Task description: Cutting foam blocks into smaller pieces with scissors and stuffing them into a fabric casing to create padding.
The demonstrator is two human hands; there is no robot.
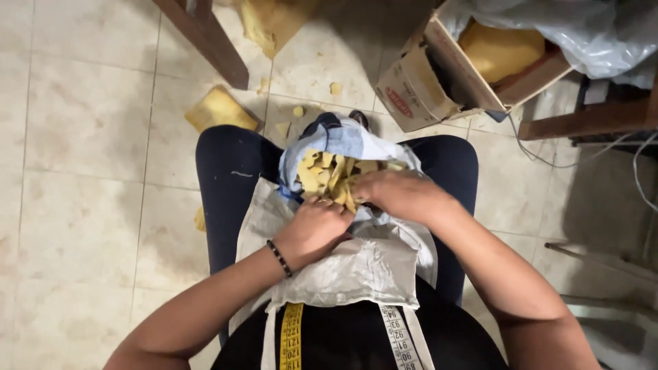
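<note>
A light blue and white fabric pouch (346,140) rests on my lap between my knees, filled with several yellow foam scraps (329,173). My left hand (312,229) is curled at the pouch's near edge, its fingers pressed into the scraps; a dark bead bracelet circles the wrist. My right hand (401,195) lies over the right side of the opening, fingers bent down onto the foam. The fingertips of both hands are partly buried in the scraps. A white cloth (356,270) covers my lap under the hands.
A yellow measuring tape (293,336) hangs from my neck. An open cardboard box (418,85) with a big yellow foam block stands on the floor ahead right, beside a clear plastic bag (596,31). A foam slab (219,108) and crumbs lie on the tiles near a wooden leg (205,38).
</note>
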